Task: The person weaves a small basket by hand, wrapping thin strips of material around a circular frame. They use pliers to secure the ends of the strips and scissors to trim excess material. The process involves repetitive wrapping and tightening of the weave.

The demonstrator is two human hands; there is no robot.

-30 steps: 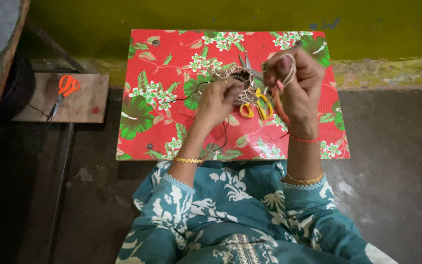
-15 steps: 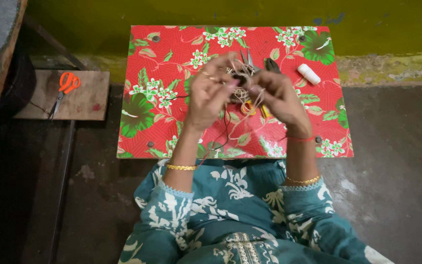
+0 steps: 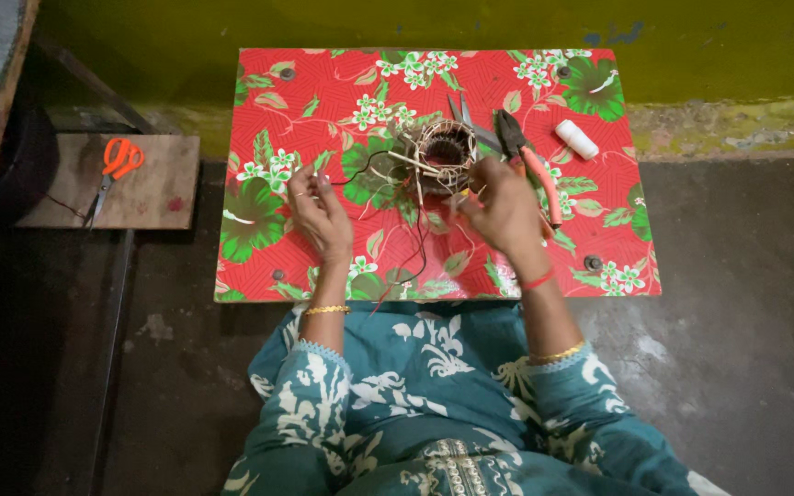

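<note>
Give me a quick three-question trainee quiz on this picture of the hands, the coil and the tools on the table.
1. True or false: the right hand is beside the coil.
2. Which lies off the table, on the wooden board? A) pliers B) orange scissors C) white roll
3. Fill in: the left hand pinches a thin dark ____.

Key
1. True
2. B
3. wire, running to the coil
</note>
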